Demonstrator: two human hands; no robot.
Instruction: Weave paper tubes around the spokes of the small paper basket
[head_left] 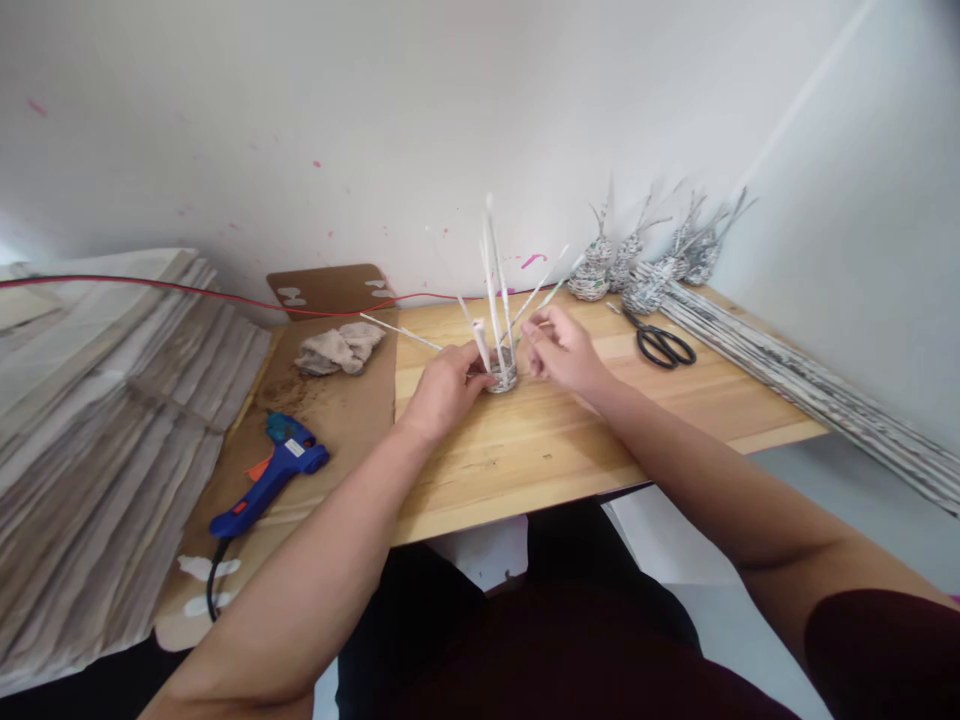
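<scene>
A small woven base (504, 378) of rolled newspaper stands on the wooden table, with several thin paper tubes (493, 270) rising from it and others slanting outward. My left hand (442, 390) is closed on the left side of this base, thumb at the front. Just right of it, my right hand (561, 348) is held a little above the table with its fingers curled together in a pinch. A paper tube passes close behind those fingers; whether they hold it is hidden.
A blue glue gun (274, 475) and a crumpled cloth (341, 348) lie on cardboard at left, beside stacked newspapers (127, 430). Black-handled scissors (664, 346), woven paper figures (592, 270) and long paper tubes (795, 385) are at right. A red cable (337, 304) runs along the back.
</scene>
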